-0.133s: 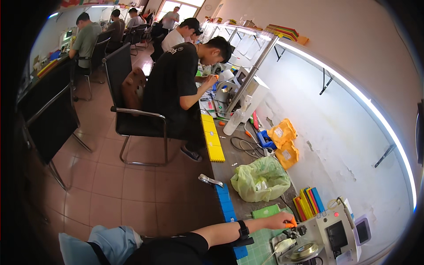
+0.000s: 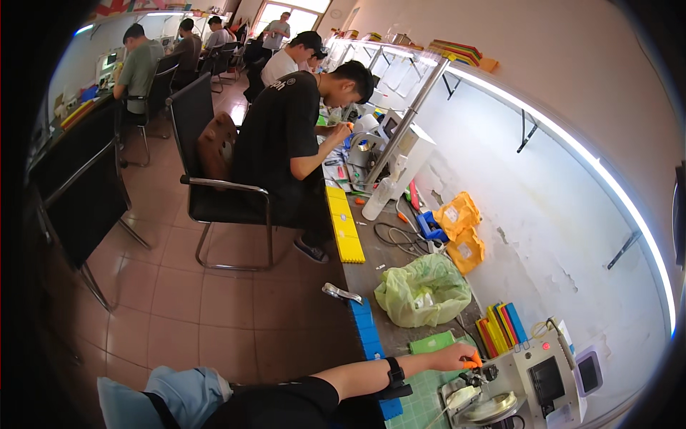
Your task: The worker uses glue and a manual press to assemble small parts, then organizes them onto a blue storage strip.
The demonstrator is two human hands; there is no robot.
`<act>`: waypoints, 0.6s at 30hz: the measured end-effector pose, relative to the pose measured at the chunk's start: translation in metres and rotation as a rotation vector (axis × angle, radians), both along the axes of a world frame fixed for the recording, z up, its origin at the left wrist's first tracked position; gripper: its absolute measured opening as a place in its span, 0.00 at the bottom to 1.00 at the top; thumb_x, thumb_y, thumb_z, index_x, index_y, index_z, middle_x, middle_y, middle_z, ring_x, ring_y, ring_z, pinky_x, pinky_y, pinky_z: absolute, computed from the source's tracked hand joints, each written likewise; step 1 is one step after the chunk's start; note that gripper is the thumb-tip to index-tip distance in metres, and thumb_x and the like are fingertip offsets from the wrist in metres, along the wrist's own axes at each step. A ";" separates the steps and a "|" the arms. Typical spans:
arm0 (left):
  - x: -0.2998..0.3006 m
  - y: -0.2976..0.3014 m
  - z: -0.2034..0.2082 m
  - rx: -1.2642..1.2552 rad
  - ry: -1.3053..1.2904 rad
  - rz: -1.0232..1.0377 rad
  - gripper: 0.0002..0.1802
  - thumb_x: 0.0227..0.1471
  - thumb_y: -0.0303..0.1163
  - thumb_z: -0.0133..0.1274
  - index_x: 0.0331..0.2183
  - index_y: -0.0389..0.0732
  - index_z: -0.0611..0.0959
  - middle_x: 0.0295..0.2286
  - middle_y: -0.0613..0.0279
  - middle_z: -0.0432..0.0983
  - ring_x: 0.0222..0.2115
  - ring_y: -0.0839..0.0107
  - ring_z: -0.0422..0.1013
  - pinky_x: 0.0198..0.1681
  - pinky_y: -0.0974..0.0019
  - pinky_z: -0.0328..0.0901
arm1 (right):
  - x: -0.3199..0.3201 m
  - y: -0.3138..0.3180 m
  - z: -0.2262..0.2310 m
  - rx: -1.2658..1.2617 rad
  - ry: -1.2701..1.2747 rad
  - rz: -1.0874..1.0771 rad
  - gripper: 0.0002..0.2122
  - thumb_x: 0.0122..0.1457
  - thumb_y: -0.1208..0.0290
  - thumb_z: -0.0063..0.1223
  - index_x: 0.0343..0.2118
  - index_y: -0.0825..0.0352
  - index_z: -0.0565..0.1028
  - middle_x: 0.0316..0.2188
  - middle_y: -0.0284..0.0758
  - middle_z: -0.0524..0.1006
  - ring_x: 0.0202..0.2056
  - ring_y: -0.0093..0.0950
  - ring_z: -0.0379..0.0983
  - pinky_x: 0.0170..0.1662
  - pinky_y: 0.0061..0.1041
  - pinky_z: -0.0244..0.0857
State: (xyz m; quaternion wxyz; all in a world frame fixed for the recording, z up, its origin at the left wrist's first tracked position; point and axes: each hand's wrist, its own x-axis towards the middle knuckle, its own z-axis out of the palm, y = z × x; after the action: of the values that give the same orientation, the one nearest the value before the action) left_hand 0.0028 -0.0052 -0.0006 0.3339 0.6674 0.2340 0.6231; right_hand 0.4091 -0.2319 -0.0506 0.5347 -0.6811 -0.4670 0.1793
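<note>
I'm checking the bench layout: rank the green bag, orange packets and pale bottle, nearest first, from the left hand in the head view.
1. Green bag: on the bench, up-left of the left hand.
2. Orange packets: farther up, toward the wall.
3. Pale bottle: farthest, near the metal post.

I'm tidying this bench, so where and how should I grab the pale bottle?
Probably around the wide lower body of the pale bottle, coming from the side of the yellow blocks: the bottle seems upright, its neck is narrower, and a white box stands beyond it.
</note>
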 end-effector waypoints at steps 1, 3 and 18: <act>0.001 0.000 -0.002 -0.002 -0.022 -0.012 0.08 0.56 0.24 0.56 0.39 0.37 0.85 0.33 0.59 0.79 0.34 0.72 0.76 0.36 0.69 0.71 | -0.017 -0.004 0.015 -0.011 -0.028 -0.034 0.17 0.68 0.66 0.41 0.35 0.73 0.81 0.26 0.38 0.81 0.27 0.27 0.73 0.33 0.29 0.68; -0.002 0.002 0.000 -0.003 -0.042 -0.021 0.07 0.56 0.24 0.57 0.38 0.37 0.86 0.33 0.60 0.79 0.33 0.72 0.76 0.36 0.69 0.71 | -0.019 -0.002 0.017 -0.020 -0.054 -0.065 0.17 0.68 0.66 0.41 0.35 0.73 0.81 0.26 0.37 0.80 0.27 0.27 0.73 0.32 0.29 0.67; -0.015 -0.008 0.021 0.011 0.165 0.037 0.08 0.53 0.25 0.56 0.37 0.37 0.86 0.33 0.57 0.79 0.35 0.63 0.76 0.35 0.62 0.71 | -0.018 0.001 0.009 -0.001 0.015 -0.039 0.18 0.68 0.65 0.41 0.35 0.74 0.81 0.26 0.39 0.80 0.26 0.27 0.73 0.31 0.29 0.67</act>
State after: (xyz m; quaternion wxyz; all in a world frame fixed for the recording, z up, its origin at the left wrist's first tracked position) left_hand -0.0121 -0.0137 0.0208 0.2985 0.7138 0.2696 0.5733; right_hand 0.3908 -0.2309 -0.0413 0.5411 -0.6890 -0.4495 0.1743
